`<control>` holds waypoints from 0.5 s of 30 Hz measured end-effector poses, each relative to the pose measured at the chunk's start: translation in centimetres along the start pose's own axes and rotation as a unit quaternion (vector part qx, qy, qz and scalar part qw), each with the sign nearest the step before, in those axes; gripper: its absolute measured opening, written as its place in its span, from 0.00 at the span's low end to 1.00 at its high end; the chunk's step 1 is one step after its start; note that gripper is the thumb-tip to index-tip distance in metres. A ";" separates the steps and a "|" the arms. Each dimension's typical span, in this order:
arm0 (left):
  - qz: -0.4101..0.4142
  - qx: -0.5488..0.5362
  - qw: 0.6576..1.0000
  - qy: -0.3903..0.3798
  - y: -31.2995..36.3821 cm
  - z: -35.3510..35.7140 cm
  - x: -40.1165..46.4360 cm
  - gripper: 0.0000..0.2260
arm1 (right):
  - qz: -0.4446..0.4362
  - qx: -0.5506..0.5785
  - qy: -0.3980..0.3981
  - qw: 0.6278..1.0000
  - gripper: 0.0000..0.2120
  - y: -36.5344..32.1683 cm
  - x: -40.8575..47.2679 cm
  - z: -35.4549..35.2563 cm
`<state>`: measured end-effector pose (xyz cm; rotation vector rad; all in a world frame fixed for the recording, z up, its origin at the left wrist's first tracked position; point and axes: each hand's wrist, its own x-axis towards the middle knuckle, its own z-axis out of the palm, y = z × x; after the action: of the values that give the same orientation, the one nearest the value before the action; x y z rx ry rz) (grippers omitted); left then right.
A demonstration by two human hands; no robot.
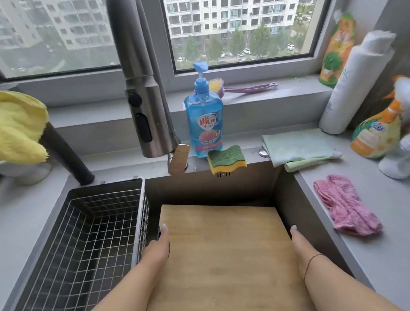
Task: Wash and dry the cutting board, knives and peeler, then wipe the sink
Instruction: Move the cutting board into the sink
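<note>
Wooden cutting board point(230, 257) in sink point(284, 189) — left hand point(159, 245) and right hand point(297, 244) clamp its 2 side edges, thumbs on top.

The rectangular wooden cutting board point(230, 255) lies in the sink, right of the metal wire basket point(88, 232); behind stands the blue soap bottle point(203, 122).

Faint letters, perhaps "AC", on the white bottle point(350, 86); blue soap bottle point(203, 122) label characters too blurred.

A pale wooden cutting board point(230, 257) lies flat over the sink's point(221, 191) right half. It looks dry and bare.
</note>
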<state>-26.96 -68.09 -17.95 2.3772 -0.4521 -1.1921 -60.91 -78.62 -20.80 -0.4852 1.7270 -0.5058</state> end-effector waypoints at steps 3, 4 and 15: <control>0.002 0.010 1.000 0.003 -0.5 0.5 0.5 0.39 | 0.008 0.009 0.000 1.000 0.42 1.9 4.4 -0.1; -0.001 0.019 1.000 0.010 -0.6 0.8 0.6 0.39 | 0.011 0.013 0.000 1.000 0.42 1.9 4.3 0.1; -0.080 -0.105 0.990 -0.048 -2.7 3.2 1.2 0.36 | -0.022 -0.022 0.021 0.999 0.31 1.0 2.6 2.7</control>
<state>-28.65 -67.13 -21.84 2.2152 -0.1585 -1.3576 -58.85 -79.46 -23.96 -0.5487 1.7738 -0.5132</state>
